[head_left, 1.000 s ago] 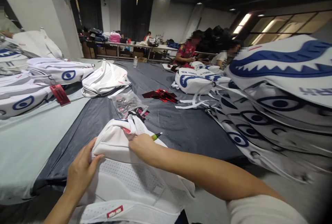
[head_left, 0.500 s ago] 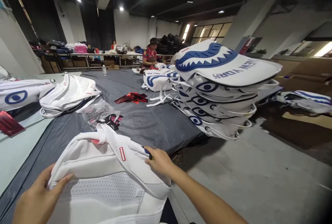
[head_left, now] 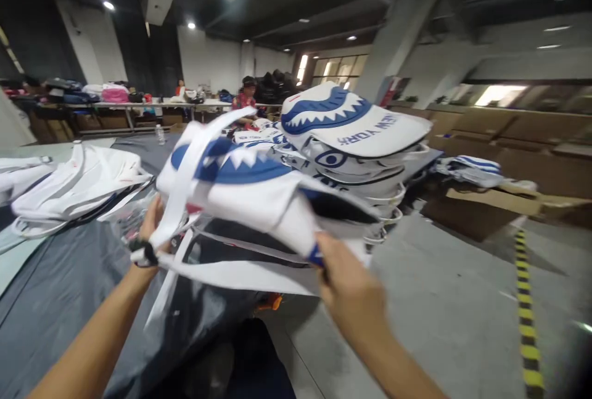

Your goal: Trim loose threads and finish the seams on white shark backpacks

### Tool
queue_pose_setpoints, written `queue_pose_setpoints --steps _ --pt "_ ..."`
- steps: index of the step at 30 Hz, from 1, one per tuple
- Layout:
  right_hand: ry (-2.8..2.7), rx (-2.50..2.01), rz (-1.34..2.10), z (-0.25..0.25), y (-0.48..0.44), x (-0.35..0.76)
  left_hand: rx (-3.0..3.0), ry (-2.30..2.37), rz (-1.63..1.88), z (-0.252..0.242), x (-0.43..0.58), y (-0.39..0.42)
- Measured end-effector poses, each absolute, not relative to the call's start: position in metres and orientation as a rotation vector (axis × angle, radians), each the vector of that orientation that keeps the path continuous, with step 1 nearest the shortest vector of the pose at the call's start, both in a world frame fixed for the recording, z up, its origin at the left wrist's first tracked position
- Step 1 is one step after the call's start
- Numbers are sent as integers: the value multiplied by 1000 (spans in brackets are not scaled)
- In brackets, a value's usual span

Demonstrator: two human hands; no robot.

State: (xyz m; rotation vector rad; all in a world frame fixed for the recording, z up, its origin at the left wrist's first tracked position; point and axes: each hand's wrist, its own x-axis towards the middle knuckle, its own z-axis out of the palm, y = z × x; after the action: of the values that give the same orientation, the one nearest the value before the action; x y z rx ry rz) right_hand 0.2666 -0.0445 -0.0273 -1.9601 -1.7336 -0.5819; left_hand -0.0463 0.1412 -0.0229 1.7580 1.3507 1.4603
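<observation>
From my end I've got the white bag (head_left: 259, 198) up over the table's (head_left: 50, 312) near-right edge, hands at opposite ends, probably because it's floppy. Right hand (head_left: 349, 282) is clamped on its edge; left hand (head_left: 150, 220) is by the strap (head_left: 187, 174), fingers partly hidden, so can't tell how closed.

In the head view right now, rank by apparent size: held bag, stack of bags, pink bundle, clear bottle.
1. Held bag, blurred and closest, so its lead may owe to nearness
2. Stack of bags, partly hidden behind it
3. Pink bundle
4. Clear bottle
</observation>
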Motion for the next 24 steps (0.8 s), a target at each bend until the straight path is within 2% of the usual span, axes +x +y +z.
queue_pose_setpoints --steps 4,7,13,17,20,24 --pt "-2150 -2178 79 -119 17 248 1517 1459 1158 -120 -50 132" --pt "-2202 -2111 332 -151 45 245 1540 1531 1031 -140 -47 117" --pt "-2029 -1916 334 -141 31 270 1728 1290 1204 -95 19 139" --pt "-1439 -1911 97 -147 7 345 1700 1070 1241 -65 101 184" --pt "-1010 -2052 -41 -156 -2 426 1569 958 1118 -45 180 223" --pt "-688 -2208 -49 -160 2 521 1329 944 852 -27 293 272"
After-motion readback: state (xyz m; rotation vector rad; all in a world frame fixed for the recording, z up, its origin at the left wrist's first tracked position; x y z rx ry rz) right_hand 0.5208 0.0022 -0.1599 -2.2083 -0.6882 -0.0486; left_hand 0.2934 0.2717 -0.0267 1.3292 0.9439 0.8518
